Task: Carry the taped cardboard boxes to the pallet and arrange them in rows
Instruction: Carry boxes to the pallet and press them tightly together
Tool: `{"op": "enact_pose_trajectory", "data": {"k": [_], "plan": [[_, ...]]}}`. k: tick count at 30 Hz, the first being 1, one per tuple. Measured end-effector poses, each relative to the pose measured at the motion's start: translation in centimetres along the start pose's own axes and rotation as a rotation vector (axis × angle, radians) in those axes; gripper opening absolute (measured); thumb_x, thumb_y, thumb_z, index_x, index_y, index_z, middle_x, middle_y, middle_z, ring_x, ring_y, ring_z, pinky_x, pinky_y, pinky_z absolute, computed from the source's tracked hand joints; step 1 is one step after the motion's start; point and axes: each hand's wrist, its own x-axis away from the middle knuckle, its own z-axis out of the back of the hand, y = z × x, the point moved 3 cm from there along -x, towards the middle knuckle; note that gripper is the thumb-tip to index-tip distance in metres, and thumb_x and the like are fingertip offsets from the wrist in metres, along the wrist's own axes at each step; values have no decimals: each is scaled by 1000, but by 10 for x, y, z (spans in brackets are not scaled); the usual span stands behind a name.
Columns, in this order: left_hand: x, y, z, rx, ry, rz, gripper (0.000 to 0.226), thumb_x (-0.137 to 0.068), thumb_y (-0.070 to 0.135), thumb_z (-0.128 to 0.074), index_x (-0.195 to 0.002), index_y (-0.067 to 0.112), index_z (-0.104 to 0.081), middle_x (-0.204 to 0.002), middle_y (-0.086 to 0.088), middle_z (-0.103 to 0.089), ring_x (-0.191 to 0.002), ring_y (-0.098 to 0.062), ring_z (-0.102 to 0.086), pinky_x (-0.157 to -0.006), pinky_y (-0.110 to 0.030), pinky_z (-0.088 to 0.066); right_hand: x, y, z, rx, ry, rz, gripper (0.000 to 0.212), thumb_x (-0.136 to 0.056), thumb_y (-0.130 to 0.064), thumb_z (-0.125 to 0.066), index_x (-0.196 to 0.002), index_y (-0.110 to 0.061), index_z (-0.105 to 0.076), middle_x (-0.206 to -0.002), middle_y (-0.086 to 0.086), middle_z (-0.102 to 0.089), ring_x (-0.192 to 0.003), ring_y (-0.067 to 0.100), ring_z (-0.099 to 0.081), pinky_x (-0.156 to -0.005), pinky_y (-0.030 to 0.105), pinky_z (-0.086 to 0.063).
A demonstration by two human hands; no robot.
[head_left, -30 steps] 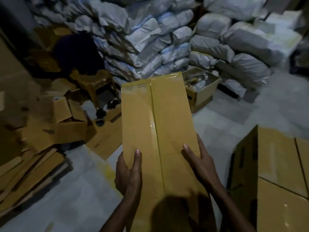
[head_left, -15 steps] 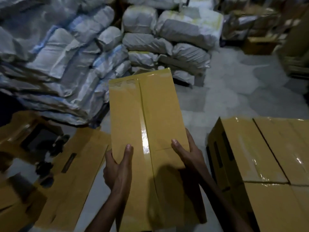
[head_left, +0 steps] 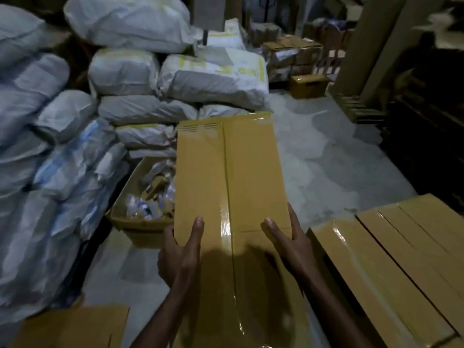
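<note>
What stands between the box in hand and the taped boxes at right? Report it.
Nothing visible. The carried box, gripped by the left hand and right hand, has only a strip of bare floor between it and the taped boxes. The open carton sits off to the left.

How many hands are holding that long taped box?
2. The left hand grips the left edge of the taped box, and the right hand grips its right edge. Both thumbs lie on top; most fingers are hidden underneath.
</note>
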Motion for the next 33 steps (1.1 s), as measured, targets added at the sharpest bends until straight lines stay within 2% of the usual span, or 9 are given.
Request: {"op": "enact_pose_trajectory", "data": {"k": [3, 6, 9, 13, 21, 24, 28, 31, 33], "plan": [[-70, 32, -54, -38, -122, -92, 73, -82, 81, -60, -136, 31, -54, -121, 10, -61, -116, -25, -60, -94, -42, -46, -64, -19, -3, -32, 97, -39, 92, -79, -77, -58, -157, -56, -14, -171, -7, -20, -154, 31, -27, -116, 60, -32], [-126, 61, -112, -50, -220, -116, 81, -76, 85, -56, -134, 29, -53, -113, 6, -62, -106, -25, -61, -91, -42, -50, -125, -20, -1, -66, 207, -57, 91, -79, -82, -57, -156, -59, -16, -170, -8, -23, -152, 30, -30, -115, 60, -33], [-171, 86, -172, -85, -291, -163, 84, -72, 87, -52, -131, 28, -54, -109, 5, -61, -99, -22, -59, -82, -37, -44, -183, -21, 5, -95, 269, -102, 97, -70, -96, -55, -153, -65, -14, -170, -9, -23, -151, 30, -32, -115, 61, -37], [-233, 127, -278, -85, -361, -230, 87, -71, 88, -51, -131, 26, -56, -107, 8, -60, -95, -17, -56, -80, -34, -39, -288, -21, 24, -157, 365, -117, 98, -68, -97, -56, -152, -66, -15, -169, -11, -24, -150, 28, -34, -114, 58, -40], [-331, 249, -485, -137, -489, -316, 91, -69, 92, -48, -131, 27, -57, -108, 4, -62, -99, -26, -61, -87, -42, -48, -494, -59, 107, -175, 517, -82, 106, -64, -100, -51, -156, -59, -20, -165, -10, -34, -147, 24, -40, -114, 53, -43], [-345, 287, -562, -128, -541, -359, 88, -71, 95, -41, -128, 31, -59, -109, 4, -67, -100, -26, -64, -88, -44, -51, -551, -69, 147, -204, 556, -55, 89, -78, -84, -58, -155, -56, -23, -159, -14, -38, -141, 15, -42, -110, 38, -38], [-349, 334, -673, -125, -655, -434, 91, -75, 90, -41, -130, 20, -59, -115, -2, -66, -99, -22, -57, -83, -38, -40, -619, -67, 217, -188, 668, -96, 101, -73, -84, -54, -161, -47, -21, -159, -12, -40, -145, 19, -40, -104, 31, -33], [-341, 369, -762, -118, -771, -515, 99, -75, 93, -38, -136, 17, -56, -120, -9, -67, -105, -29, -61, -86, -42, -47, -667, -56, 271, -209, 755, -105, 109, -65, -93, -54, -160, -48, -23, -154, -19, -41, -144, 17, -41, -112, 34, -36], [-332, 393, -824, -125, -847, -569, 104, -73, 93, -37, -139, 14, -55, -125, -13, -67, -109, -36, -62, -91, -45, -48, -699, -45, 308, -226, 823, -146, 117, -58, -102, -51, -159, -50, -24, -158, -14, -43, -144, 19, -43, -117, 48, -39]]}}
